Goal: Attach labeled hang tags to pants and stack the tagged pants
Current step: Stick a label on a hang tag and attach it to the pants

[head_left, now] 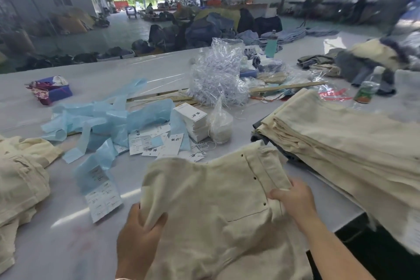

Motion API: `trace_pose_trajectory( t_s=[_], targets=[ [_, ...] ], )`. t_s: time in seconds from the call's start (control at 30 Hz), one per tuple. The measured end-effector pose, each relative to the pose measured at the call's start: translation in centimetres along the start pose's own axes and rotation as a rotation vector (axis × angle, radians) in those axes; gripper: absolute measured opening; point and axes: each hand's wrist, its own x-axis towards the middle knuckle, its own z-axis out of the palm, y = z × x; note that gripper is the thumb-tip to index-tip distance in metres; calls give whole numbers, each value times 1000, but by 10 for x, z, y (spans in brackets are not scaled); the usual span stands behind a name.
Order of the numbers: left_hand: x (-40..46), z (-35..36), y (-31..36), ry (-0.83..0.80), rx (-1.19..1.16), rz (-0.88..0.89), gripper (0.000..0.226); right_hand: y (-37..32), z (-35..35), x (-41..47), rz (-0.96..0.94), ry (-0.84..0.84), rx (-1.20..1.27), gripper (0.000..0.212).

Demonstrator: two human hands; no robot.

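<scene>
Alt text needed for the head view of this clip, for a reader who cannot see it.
Both hands grip cream pants over a white table: left hand at one edge, right hand at the other. A stack of folded cream pants lies to the right; hang tags and blue paper strips lie scattered behind.

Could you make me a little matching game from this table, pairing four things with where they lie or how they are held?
Things:
1. cream pants
2. stack of cream pants
3. box of white tags
4. blue paper strips

Places or states:
A. piled on the right side of the table
B. scattered left of the white box
C. gripped by left hand and right hand
D. standing beside a clear bag of string

Pairs: 1-C, 2-A, 3-D, 4-B
</scene>
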Motion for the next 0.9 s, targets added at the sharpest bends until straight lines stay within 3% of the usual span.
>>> trace_pose_trajectory(
  t_s=[0.17,0.33,0.4,0.5,0.6,0.67,0.77,0.9],
  targets=[
    [13,43,88,3,-126,310,36,-38,-91,-8,-131,255,124,27],
    [14,106,230,-97,-267,575,38,-56,-218,1,-172,600,252,23],
    [9,132,293,-212,-409,631,32,-58,-266,4,-198,727,325,22],
    [-5,165,387,-578,-781,585,10,-59,-323,10,-254,870,456,29],
    [-26,196,469,-1029,-893,509,16,-53,-362,38,-255,898,564,32],
    [-41,217,507,-1216,-995,482,20,-44,-374,64,-146,879,568,28],
    [-56,252,547,-1294,-1219,461,29,-25,-378,95,46,831,546,31],
    [-72,286,592,-1428,-1356,364,46,-16,-383,113,127,652,391,60]
  ],
)
